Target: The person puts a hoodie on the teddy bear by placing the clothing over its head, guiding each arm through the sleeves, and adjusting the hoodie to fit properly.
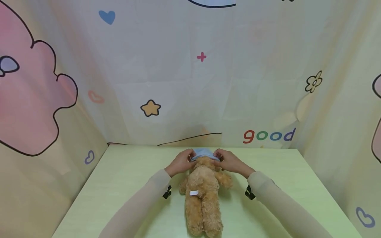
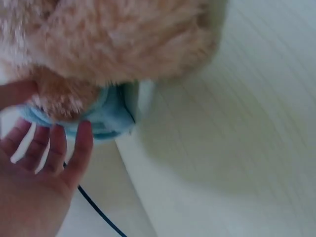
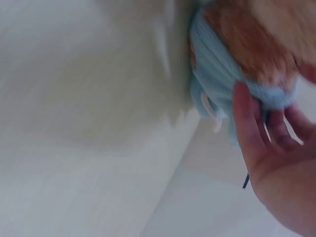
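Note:
A light brown teddy bear (image 1: 203,185) lies stretched out on the pale green table, a small white tag (image 1: 193,192) on its lower body. A light blue knitted hat (image 1: 203,152) covers the top of its head. My left hand (image 1: 181,162) grips the hat's edge on the left side; in the left wrist view its fingers (image 2: 58,140) sit along the blue rim, with the thumb over the brown fur. On the other side, my right hand (image 1: 232,162) holds the opposite edge, its fingers (image 3: 242,106) against the blue knit in the right wrist view.
A printed cloth (image 1: 184,82) hangs upright behind the table's far edge, close beyond the hat. More cloth panels stand along the left and right sides. The pale green table top (image 1: 128,178) extends to both sides of the bear.

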Demonstrator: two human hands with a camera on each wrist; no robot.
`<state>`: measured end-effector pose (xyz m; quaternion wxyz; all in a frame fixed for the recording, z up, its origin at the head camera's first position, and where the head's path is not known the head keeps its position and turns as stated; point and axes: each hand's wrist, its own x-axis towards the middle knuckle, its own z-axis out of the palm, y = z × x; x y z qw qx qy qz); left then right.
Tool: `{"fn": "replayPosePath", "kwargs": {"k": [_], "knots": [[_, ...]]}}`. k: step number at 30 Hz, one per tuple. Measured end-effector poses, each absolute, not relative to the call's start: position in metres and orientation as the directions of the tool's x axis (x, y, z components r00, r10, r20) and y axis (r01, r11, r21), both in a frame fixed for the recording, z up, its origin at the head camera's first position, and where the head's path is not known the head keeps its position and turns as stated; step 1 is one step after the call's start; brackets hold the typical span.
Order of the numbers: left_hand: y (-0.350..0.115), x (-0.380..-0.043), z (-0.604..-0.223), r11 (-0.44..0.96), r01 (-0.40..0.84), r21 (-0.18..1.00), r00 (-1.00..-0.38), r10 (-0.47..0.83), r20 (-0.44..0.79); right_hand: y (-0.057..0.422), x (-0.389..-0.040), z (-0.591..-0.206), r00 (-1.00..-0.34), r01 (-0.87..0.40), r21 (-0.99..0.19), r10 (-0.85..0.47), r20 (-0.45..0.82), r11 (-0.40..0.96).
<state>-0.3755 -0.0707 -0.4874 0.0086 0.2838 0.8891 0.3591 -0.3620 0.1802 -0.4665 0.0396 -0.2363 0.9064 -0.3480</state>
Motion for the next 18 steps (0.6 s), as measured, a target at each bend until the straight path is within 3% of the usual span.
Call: {"fn": "replayPosePath", "kwargs": {"k": [4, 8, 13, 18], "knots": [[-0.078, -0.375, -0.49, 0.529, 0.408, 0.744, -0.841, 0.535, 0.08, 0.185, -0.361, -0.464, -0.873, -0.358, -0.702, -0.487, 0.018, 0.615], [-0.079, -0.374, -0.498, 0.559, 0.363, 0.746, -0.84, 0.542, 0.003, 0.187, -0.36, -0.463, -0.862, -0.365, -0.68, -0.507, -0.012, 0.636], [-0.074, -0.371, -0.498, 0.592, 0.437, 0.677, -0.845, 0.529, 0.082, 0.192, -0.361, -0.464, -0.833, -0.44, -0.605, -0.553, -0.002, 0.664], [-0.064, -0.367, -0.496, 0.635, 0.545, 0.548, -0.82, 0.54, 0.19, 0.194, -0.361, -0.47, -0.846, -0.469, -0.567, -0.529, 0.069, 0.677]]}}
